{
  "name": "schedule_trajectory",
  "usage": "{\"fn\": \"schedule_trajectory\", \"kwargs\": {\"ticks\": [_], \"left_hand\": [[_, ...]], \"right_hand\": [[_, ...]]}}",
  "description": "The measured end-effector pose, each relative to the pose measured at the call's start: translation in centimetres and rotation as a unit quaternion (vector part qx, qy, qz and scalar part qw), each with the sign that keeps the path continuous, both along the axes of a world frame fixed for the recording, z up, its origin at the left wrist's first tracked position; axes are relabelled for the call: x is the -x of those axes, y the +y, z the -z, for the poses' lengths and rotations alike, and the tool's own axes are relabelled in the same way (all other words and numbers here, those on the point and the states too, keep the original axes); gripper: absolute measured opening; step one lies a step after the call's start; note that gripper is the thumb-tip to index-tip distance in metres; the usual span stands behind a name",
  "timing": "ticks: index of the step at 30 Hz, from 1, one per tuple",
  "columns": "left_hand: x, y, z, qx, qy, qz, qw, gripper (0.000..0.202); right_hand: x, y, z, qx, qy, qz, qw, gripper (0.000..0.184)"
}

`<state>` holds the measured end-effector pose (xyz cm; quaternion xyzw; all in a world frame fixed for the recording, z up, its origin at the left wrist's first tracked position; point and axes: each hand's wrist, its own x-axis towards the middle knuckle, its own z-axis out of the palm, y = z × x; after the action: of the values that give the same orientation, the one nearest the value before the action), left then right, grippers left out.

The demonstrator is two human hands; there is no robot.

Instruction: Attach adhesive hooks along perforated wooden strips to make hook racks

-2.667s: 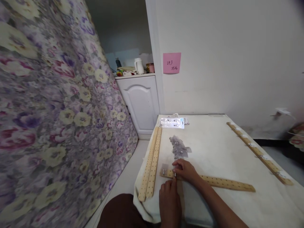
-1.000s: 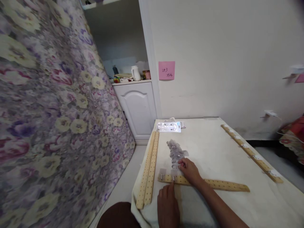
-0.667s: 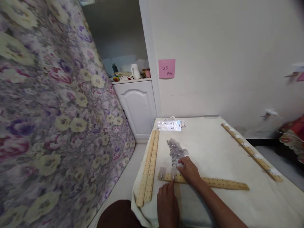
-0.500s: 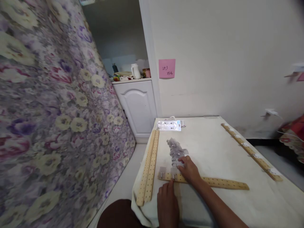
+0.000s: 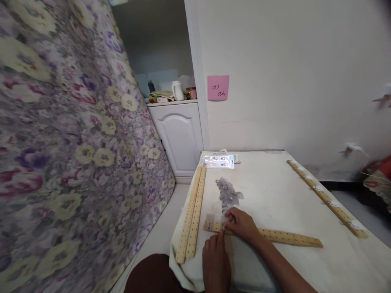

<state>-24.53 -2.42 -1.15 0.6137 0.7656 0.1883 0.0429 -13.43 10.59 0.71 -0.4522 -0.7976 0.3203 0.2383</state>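
A perforated wooden strip (image 5: 290, 238) lies crosswise on the cloth-covered table in front of me. On its left end sits a small metal hook on a clear plastic square (image 5: 209, 221). Just right of that is a second such hook (image 5: 224, 228), partly hidden by my fingers. My left hand (image 5: 216, 258) holds its index fingertip against this hook from the near side, other fingers curled. From above, my right hand (image 5: 242, 225) closes thumb and fingers at the same hook and its clear backing. Beyond the strip, a pile of clear-backed hooks (image 5: 228, 193) overlaps in a row.
Two perforated wooden strips (image 5: 195, 219) lie side by side along the table's left edge. Another strip bearing several hooks (image 5: 326, 198) lies along the right edge. A packet of hooks (image 5: 218, 161) is at the back. A floral curtain (image 5: 76, 142) hangs at left.
My right hand has moved slightly toward me and left, from beside the pile down to the hook on the strip. My left hand has stayed in place. The view has shifted slightly.
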Motion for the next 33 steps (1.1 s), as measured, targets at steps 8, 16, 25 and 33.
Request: {"fn": "schedule_trajectory", "kwargs": {"ticks": [8,16,25,33], "left_hand": [[0.0,0.0,0.4,-0.028,0.008,0.002,1.0,0.056],[-0.1,0.0,0.4,-0.033,0.003,-0.002,0.999,0.056],[-0.1,0.1,0.4,-0.033,0.013,-0.005,0.999,0.055],[0.1,0.4,0.5,-0.021,0.029,0.0,0.999,0.05]], "right_hand": [[0.1,0.0,-0.1,0.011,0.001,0.002,1.0,0.024],[0.2,0.3,0.3,0.019,0.011,0.002,1.0,0.024],[0.6,1.6,1.5,0.097,0.031,-0.004,0.995,0.024],[1.2,2.5,2.3,0.135,0.049,-0.003,0.99,0.025]]}}
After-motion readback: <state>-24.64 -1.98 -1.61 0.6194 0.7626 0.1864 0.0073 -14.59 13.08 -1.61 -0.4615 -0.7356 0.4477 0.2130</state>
